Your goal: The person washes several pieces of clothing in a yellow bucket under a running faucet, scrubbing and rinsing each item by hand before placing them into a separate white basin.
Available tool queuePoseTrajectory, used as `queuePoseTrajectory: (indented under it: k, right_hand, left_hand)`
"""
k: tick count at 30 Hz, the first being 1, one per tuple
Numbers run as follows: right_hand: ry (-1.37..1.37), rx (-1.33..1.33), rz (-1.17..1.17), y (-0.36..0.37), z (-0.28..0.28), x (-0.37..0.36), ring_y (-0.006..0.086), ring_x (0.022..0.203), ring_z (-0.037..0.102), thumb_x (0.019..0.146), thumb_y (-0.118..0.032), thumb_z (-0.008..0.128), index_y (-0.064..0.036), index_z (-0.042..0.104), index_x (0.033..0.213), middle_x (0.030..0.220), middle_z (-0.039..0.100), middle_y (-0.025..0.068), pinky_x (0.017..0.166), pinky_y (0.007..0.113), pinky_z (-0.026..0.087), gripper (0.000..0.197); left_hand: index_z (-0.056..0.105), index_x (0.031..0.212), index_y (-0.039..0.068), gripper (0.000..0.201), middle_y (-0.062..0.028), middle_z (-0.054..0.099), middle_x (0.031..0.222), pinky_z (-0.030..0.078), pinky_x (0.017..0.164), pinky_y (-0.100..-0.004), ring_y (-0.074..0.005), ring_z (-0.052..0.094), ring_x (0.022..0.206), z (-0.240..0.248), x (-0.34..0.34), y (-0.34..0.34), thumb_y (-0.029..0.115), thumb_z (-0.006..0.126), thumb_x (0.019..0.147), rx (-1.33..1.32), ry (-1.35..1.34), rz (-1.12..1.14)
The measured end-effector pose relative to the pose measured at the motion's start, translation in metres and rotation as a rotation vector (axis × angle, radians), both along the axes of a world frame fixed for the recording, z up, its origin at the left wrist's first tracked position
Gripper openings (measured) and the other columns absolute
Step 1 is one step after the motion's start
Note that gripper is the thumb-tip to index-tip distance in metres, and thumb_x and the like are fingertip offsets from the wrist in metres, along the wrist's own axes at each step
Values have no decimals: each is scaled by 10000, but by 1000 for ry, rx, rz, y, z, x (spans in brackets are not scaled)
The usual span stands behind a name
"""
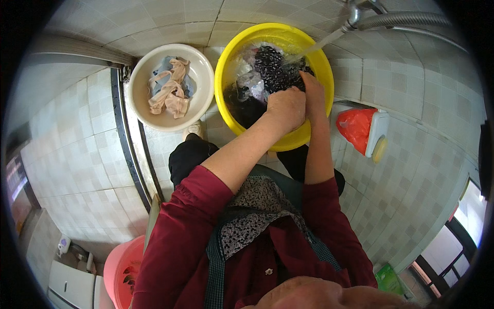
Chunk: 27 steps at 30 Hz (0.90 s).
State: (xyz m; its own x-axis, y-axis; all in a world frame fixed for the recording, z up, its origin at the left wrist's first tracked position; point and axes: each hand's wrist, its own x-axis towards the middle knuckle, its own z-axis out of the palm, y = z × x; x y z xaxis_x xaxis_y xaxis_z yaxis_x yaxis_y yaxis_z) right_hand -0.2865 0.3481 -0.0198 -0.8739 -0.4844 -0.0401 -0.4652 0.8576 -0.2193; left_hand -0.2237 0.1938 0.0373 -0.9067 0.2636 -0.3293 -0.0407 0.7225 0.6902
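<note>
A yellow basin (223,72) holds water and wet clothes, and I lean over it with both arms reaching in. My left hand (288,105) is closed in a fist at the near edge of a black garment with white specks (272,67). Right beside it, my right hand (314,95) grips the same garment near the basin's right wall, its fingers partly hidden. Water pours from a tap (354,19) onto the cloth by my hands. A shiny pale lilac piece of clothing (251,85) and darker cloth lie to the left in the basin.
A cream basin (206,85) with beige and blue-grey garments (172,90) stands to the left. On the right sits a small white bin with a red bag (355,127). A pink bucket (116,273) is at the lower left. Metal hoses (406,20) run along the tiled wall.
</note>
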Motion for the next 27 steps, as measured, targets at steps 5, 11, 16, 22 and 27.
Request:
queuePoseTrajectory:
  k: [5,11,16,22,27]
  right_hand:
    - [-475,84,-69,-37,-67,-17,343,1066,594,813,-252,709,-2,578,1185,1168,614,212,916,396,459,467]
    - [-608,347,-216,-20,-87,-39,340,1016,616,848,-332,657,4,614,1134,1121,639,198,860,404,479,443]
    - [-780,-198,-234,15,-15,-50,249,856,652,839,-363,679,35,653,1038,981,686,144,776,359,495,445]
    - [-534,-793,-503,5,120,-12,107,762,596,846,-291,697,14,680,946,818,664,54,703,263,479,321]
    - [-318,-700,-325,-21,180,34,77,720,555,827,-211,706,10,659,907,771,633,17,669,243,458,240]
  left_hand:
    - [683,1045,53,259,-164,686,1039,545,776,-387,-289,680,945,-11,7,-8,172,555,854,-6,87,78]
    - [673,1011,46,247,-169,679,1015,526,806,-382,-292,660,968,16,-2,-24,202,554,861,-15,-87,80]
    - [602,1114,10,383,-229,660,999,504,814,-411,-339,626,1005,18,-9,-17,317,563,889,153,-182,197]
    - [391,1369,39,670,-154,557,1227,463,868,-531,-308,556,1103,14,-22,9,540,450,928,940,-604,890]
    - [-28,1472,44,962,-225,382,1394,457,923,-557,-362,549,1145,-3,-21,12,527,555,878,1678,-859,906]
